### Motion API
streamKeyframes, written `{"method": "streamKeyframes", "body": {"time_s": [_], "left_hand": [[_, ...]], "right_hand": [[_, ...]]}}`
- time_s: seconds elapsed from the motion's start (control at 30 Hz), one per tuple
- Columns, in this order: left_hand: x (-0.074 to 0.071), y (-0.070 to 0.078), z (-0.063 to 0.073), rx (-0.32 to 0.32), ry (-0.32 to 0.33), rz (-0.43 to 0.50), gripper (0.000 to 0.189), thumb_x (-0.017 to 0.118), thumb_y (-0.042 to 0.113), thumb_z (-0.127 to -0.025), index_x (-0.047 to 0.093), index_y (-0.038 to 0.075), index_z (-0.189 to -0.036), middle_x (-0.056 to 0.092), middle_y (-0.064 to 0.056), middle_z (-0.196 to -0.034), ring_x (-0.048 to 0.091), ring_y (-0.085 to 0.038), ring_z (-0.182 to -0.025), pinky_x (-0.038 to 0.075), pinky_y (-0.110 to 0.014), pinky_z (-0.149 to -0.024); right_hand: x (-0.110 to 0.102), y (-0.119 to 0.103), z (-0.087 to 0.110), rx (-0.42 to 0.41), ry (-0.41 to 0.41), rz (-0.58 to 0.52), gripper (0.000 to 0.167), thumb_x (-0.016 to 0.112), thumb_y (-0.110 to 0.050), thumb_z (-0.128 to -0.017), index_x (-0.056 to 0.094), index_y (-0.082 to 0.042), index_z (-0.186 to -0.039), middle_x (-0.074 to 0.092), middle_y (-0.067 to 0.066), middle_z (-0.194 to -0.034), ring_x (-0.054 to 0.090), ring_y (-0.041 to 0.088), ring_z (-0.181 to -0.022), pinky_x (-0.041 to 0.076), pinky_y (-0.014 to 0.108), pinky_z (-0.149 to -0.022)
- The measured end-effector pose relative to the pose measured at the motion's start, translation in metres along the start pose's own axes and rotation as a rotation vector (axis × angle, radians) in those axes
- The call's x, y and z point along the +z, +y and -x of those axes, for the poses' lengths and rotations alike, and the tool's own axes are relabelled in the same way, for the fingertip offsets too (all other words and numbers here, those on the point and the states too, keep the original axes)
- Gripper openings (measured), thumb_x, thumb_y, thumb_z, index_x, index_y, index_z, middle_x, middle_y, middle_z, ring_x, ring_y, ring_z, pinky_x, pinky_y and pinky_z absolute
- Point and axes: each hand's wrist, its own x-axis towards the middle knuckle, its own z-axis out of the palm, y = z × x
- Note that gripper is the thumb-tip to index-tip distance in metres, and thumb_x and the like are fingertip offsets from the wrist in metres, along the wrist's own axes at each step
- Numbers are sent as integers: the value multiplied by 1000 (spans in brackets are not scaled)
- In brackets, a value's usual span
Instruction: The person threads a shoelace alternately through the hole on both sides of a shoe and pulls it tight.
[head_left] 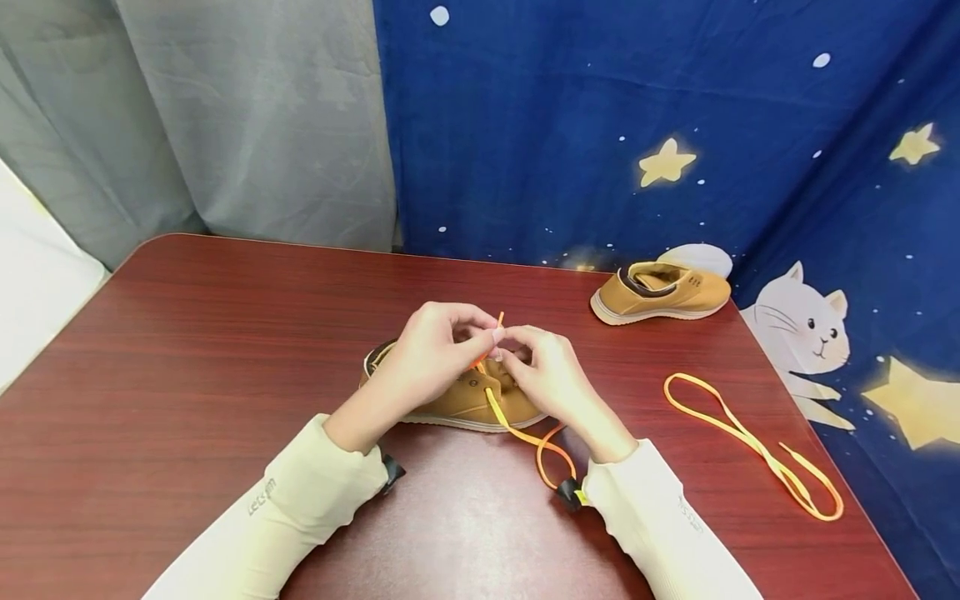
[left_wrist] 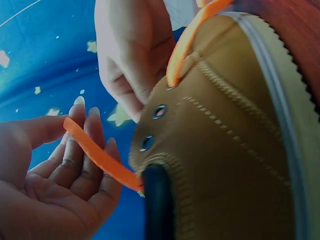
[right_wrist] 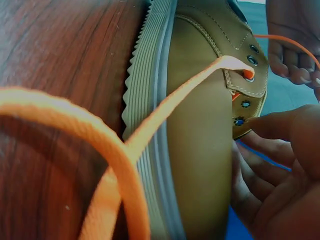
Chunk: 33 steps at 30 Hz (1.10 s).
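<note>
A tan shoe point(head_left: 457, 404) stands on the table under both hands, with an orange-yellow shoelace point(head_left: 517, 432) through an eyelet near its toe. My left hand point(head_left: 431, 350) pinches the lace's other stretch between thumb and forefinger, its tip poking up above the fingers. In the left wrist view this stretch point(left_wrist: 102, 159) runs from the shoe's opening to the fingertips of that hand point(left_wrist: 55, 185). The right hand point(head_left: 551, 371) is at the far eyelet flap; in the right wrist view its fingers point(right_wrist: 277, 125) pinch that flap point(right_wrist: 242, 112) beside a metal eyelet.
A second tan shoe point(head_left: 663, 292), its eyelets unlaced, stands at the table's back right corner. Another orange-yellow lace point(head_left: 750, 442) lies folded along the right side. The first lace's slack loops by the right cuff. Behind the dark red table point(head_left: 187, 375) hang grey and blue curtains point(head_left: 562, 125).
</note>
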Motion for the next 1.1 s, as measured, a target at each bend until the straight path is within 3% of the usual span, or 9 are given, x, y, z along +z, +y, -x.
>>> {"method": "streamKeyframes", "body": {"time_s": [0.13, 0.33, 0.47, 0.67, 0.8, 1.1], "left_hand": [[4, -4, 0, -23, -19, -44, 14, 71, 17, -94, 75, 5, -97, 77, -5, -80, 69, -17, -71, 47, -22, -61], [11, -8, -3, -49, -35, -126, 8, 70, 14, -91, 75, 8, -91, 75, 1, -75, 64, -6, -67, 47, -21, -62], [19, -14, -4, -28, -31, -261, 7, 69, 13, -88, 75, 12, -84, 73, 5, -72, 62, -4, -67, 46, -21, -63], [26, -20, -2, -41, -33, -425, 10, 69, 14, -82, 76, 19, -76, 69, 11, -67, 58, -3, -64, 45, -23, -61], [26, -23, -1, -84, -5, -445, 10, 71, 13, -79, 77, 20, -75, 70, 10, -65, 59, -3, -63, 45, -24, -60], [27, -28, -2, -127, 38, -439, 21, 69, 10, -72, 67, 22, -55, 63, 13, -56, 53, -7, -57, 40, -26, -52]], "right_hand": [[2, 5, -3, 45, -35, -52, 16, 63, -17, -98, 75, -15, -108, 72, 2, -73, 62, 8, -63, 49, 25, -65], [4, 9, -7, 50, -48, -78, 15, 59, -19, -101, 74, -18, -106, 69, 3, -71, 60, 11, -64, 48, 27, -66], [6, 12, -9, 83, -63, -122, 21, 57, -17, -100, 74, -18, -114, 72, 3, -75, 64, 10, -65, 51, 29, -69], [7, 14, -10, 124, -82, -192, 21, 58, -24, -103, 73, -18, -115, 69, 4, -75, 60, 12, -62, 51, 27, -59], [7, 14, -10, 133, -89, -226, 21, 58, -23, -103, 73, -16, -116, 69, 7, -74, 61, 13, -62, 51, 25, -57], [7, 14, -11, 147, -89, -235, 22, 58, -24, -103, 72, -16, -117, 70, 7, -75, 62, 12, -63, 51, 25, -56]]}}
